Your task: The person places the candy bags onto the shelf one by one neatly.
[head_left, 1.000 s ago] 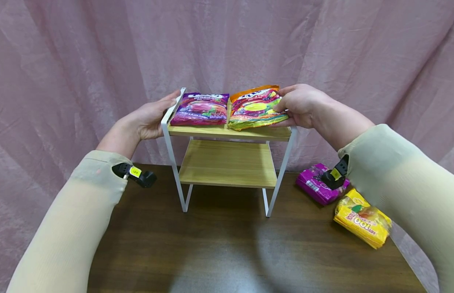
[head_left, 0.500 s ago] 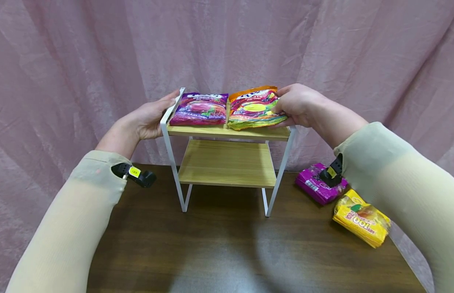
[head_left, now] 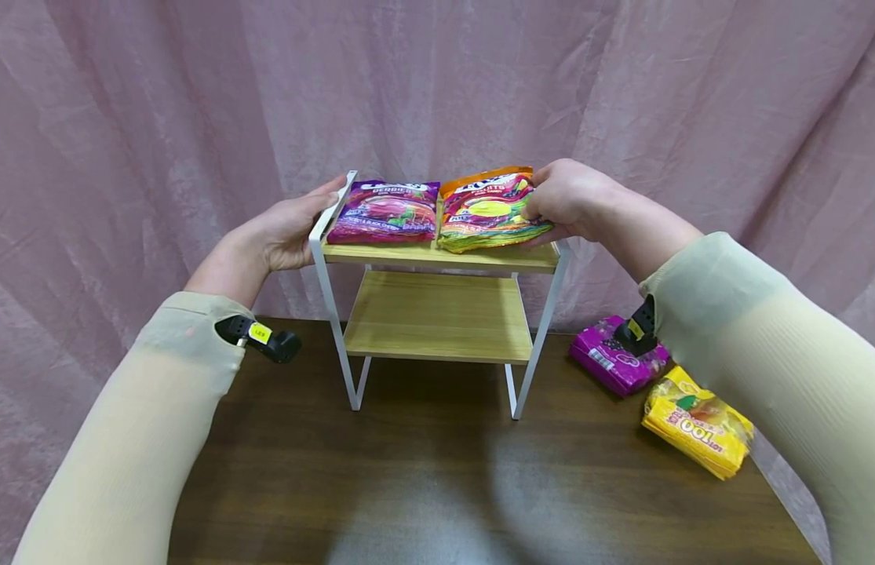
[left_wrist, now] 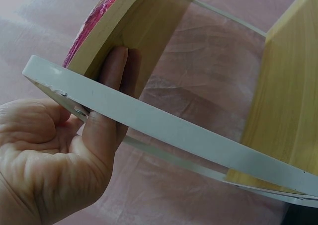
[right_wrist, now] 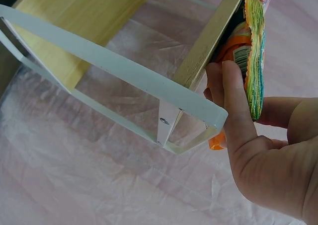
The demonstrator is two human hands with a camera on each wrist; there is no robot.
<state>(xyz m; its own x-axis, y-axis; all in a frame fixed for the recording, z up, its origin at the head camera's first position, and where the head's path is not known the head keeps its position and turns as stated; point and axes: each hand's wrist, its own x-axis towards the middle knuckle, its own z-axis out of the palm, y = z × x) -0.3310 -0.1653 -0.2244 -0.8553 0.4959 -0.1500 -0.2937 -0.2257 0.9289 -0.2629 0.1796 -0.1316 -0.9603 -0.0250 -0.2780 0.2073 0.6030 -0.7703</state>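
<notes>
Head view: at far left, a pale sleeve (head_left: 126, 439) ends at the left hand (head_left: 289, 231), whose fingers grip the white frame (head_left: 332, 314) of a small shelf at its upper left corner. The left wrist view shows 1 finger passing under the top board (head_left: 380, 253). On that board's left half lies a purple berry candy bag (head_left: 388, 212), just beside the frame. To its right, across a narrow gap, is a fruit candy bag (head_left: 488, 210) in orange, red and green, over the board's right half. The right hand (head_left: 573, 202) pinches its right edge, holding that side raised; whether its left side touches the board I cannot tell. Beneath is the lower board (head_left: 440, 314), and the frame stands on a brown tabletop (head_left: 423, 471). Farther right on the tabletop are 2 more bags: a magenta bag (head_left: 607, 367), partly hidden by a small black wrist camera (head_left: 638, 329), then a yellow bag (head_left: 698, 424) near the right edge. A pink curtain (head_left: 437, 94) hangs behind everything.
</notes>
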